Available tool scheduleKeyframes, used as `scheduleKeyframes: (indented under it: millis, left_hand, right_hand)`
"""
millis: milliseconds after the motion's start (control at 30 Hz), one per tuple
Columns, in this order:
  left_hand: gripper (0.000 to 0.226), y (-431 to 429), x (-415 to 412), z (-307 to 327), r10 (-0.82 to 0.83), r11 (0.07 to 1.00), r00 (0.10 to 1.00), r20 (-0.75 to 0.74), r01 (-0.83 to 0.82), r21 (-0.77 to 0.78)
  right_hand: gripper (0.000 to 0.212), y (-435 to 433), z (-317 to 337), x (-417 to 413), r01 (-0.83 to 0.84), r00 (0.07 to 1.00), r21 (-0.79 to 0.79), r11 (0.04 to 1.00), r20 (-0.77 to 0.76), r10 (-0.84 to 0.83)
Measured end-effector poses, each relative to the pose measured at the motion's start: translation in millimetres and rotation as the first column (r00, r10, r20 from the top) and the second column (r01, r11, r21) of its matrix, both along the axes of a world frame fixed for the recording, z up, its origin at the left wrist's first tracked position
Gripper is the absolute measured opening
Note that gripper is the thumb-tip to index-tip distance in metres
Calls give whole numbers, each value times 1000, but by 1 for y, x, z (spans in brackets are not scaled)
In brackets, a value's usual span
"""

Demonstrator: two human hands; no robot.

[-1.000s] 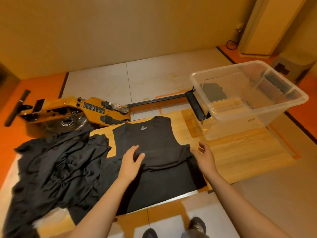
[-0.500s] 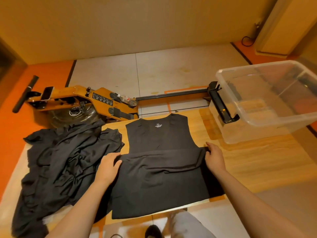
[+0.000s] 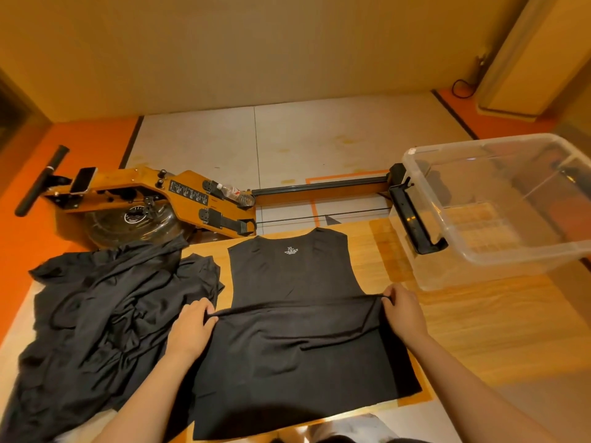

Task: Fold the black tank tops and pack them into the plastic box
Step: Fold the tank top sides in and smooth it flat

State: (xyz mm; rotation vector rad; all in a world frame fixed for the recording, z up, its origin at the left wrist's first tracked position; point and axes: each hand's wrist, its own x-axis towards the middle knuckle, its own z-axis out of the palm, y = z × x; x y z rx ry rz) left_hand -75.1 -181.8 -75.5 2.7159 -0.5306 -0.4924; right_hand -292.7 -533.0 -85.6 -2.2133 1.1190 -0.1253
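While pinching both sides of the black tank top (image 3: 297, 356), left hand (image 3: 188, 334) and right hand (image 3: 404, 314) tight on the cloth, seems to be starting a fold on the desk (image 3: 479, 330); next, lift the near half over the neck, edges even. Farther up, white "XL" print (image 3: 291, 250), smaller words too blurry. Farthest, plastic box (image 3: 524, 255) at right.

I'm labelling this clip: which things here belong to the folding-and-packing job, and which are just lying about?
Job: tank top, pinched by left hand and right hand; pile of tops; box.
Lying about: rowing machine; phone; bottle; cable.
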Motion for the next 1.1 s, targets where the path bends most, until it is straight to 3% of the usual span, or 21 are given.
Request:
scheduleKeyframes:
  millis: [100,233,333,467,1000,1100]
  left_hand:
    - [23,4,4,15,22,986,995,-100,-38,-161]
    - [20,12,7,44,45,954,992,-117,-77,-289]
    - [11,19,8,60,74,932,990,-118,-111,-346]
    - [12,26,5,72,61,924,991,-120,-101,-368]
    - [5,25,16,70,91,914,977,-191,-158,-374]
    - [5,14,37,74,113,906,975,-192,-180,-382]
  right_hand:
    - [7,1,14,-2,124,980,145,982,135,-144]
    - [13,0,33,-2,208,898,389,897,288,-333]
    - [16,2,46,-1,190,849,563,804,317,-423]
    - [22,10,59,-4,189,791,663,724,334,-513]
    - [33,17,67,30,263,788,486,834,391,-476]
    - [33,8,68,51,281,778,515,810,372,-507]
